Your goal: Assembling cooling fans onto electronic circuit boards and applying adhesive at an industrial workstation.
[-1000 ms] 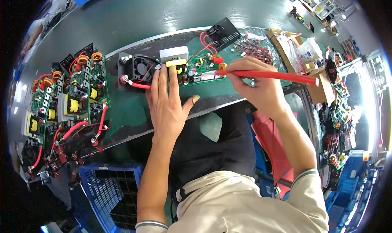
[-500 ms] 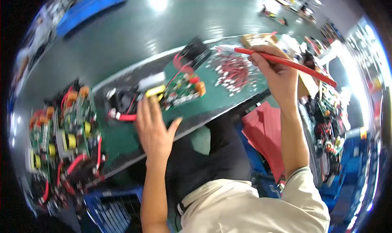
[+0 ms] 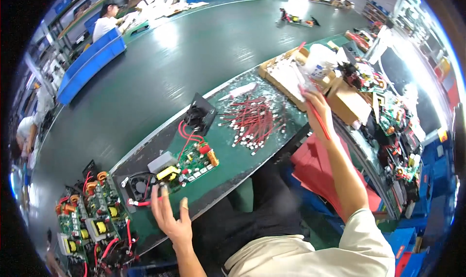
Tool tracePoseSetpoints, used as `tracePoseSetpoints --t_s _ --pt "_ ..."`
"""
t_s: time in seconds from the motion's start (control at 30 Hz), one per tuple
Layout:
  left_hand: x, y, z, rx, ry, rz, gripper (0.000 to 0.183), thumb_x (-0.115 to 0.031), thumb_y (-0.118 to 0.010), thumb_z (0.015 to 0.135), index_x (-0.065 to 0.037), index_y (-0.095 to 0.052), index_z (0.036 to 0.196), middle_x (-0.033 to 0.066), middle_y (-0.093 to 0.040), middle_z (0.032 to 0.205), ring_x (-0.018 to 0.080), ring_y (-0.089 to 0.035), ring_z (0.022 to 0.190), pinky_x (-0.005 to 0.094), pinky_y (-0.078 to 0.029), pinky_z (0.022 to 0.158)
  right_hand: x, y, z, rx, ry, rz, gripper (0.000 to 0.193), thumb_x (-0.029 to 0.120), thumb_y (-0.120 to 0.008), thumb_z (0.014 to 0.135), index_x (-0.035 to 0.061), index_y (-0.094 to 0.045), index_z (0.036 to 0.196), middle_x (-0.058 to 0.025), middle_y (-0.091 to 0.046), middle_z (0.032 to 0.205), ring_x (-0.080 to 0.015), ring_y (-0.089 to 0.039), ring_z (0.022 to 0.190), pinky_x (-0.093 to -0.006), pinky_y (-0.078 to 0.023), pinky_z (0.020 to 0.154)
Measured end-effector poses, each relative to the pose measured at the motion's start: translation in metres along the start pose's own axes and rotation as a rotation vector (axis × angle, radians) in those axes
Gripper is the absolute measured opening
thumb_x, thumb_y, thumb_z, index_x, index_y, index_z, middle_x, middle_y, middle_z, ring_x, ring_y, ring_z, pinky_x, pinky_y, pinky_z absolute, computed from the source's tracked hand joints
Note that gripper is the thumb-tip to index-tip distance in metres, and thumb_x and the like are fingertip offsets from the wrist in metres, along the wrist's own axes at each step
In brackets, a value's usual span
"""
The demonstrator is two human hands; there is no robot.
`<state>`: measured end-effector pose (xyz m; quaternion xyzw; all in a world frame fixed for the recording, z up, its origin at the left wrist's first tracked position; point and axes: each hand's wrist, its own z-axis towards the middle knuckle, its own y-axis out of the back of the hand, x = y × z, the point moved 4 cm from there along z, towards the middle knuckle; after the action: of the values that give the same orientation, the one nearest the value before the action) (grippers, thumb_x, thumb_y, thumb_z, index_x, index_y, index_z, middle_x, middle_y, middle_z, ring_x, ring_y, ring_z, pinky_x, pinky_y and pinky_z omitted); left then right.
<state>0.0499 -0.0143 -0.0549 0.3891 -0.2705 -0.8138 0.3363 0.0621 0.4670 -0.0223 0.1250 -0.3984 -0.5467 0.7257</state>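
Observation:
My right hand (image 3: 318, 112) is closed around a long thin red stick (image 3: 320, 122), whose far end reaches over an open cardboard tray (image 3: 280, 85) with white contents. What the tip touches is too blurred to tell. My left hand (image 3: 174, 223) has its fingers spread, with the fingertips by a black fan (image 3: 141, 185) and a thick red cable (image 3: 141, 203). Beside the fan lies a green circuit board (image 3: 196, 166) with a yellow-wrapped transformer (image 3: 168, 173) and a grey heat sink (image 3: 161, 162). Red wires join the board to a black fan panel (image 3: 200, 114).
Red wires with white connectors (image 3: 252, 121) are heaped right of the board. Several assembled circuit boards (image 3: 94, 214) crowd the left. A white tub (image 3: 320, 61) and cardboard box (image 3: 348, 102) stand at right. Past a blue bin (image 3: 91, 66), another person (image 3: 104, 24) sits.
My right hand has moved with the red stick to the cardboard tray, and the stick now points more steeply. My left hand stays near the fan and board. The head view has shifted.

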Motion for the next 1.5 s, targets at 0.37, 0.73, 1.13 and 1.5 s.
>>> tracePoseSetpoints --t_s 0.37,0.73,1.13,1.5 --pt "0.103 0.050 0.077 0.134 0.670 -0.366 0.091 -0.018 -0.077 0.086 -0.008 -0.021 0.157 0.0229 -0.048 0.141 0.0306 -0.052 0.124 0.0410 -0.047 0.096 0.028 -0.016 0.028 0.175 -0.009 -0.169 0.042 -0.009 -0.049 0.086 -0.0011 -0.059 0.127 -0.0224 -0.057 0.131 -0.0396 -0.053 0.123 -0.0403 -0.044 0.102" --pt "0.056 0.039 0.264 0.285 0.491 -0.474 0.090 -0.001 -0.081 0.073 -0.011 -0.039 0.151 0.0210 -0.062 0.112 0.0184 -0.063 0.094 0.0318 -0.052 0.084 0.179 -0.112 -0.097 0.237 0.092 0.614 0.038 -0.012 -0.058 0.074 0.0005 -0.064 0.109 -0.0194 -0.067 0.101 -0.0365 -0.067 0.086 -0.0401 -0.054 0.073" --pt "0.260 0.032 0.414 0.088 0.511 -0.489 0.088 -0.005 -0.078 0.077 -0.002 -0.032 0.152 0.0199 -0.063 0.119 0.0248 -0.065 0.102 0.0358 -0.051 0.092 0.173 -0.111 -0.105 0.269 0.153 0.495 0.044 0.003 -0.068 0.076 0.0037 -0.063 0.119 -0.0099 -0.068 0.107 -0.0244 -0.068 0.081 -0.0330 -0.057 0.066" --pt "0.167 0.046 0.381 0.306 -0.029 0.639 0.069 -0.052 -0.067 0.085 -0.014 -0.054 0.141 0.0230 -0.045 0.148 0.0379 -0.042 0.138 0.0443 -0.034 0.114 0.171 -0.128 -0.101 0.320 0.090 0.390 0.043 -0.005 -0.061 0.072 0.0040 -0.066 0.113 -0.0168 -0.069 0.102 -0.0347 -0.066 0.083 -0.0419 -0.055 0.072"
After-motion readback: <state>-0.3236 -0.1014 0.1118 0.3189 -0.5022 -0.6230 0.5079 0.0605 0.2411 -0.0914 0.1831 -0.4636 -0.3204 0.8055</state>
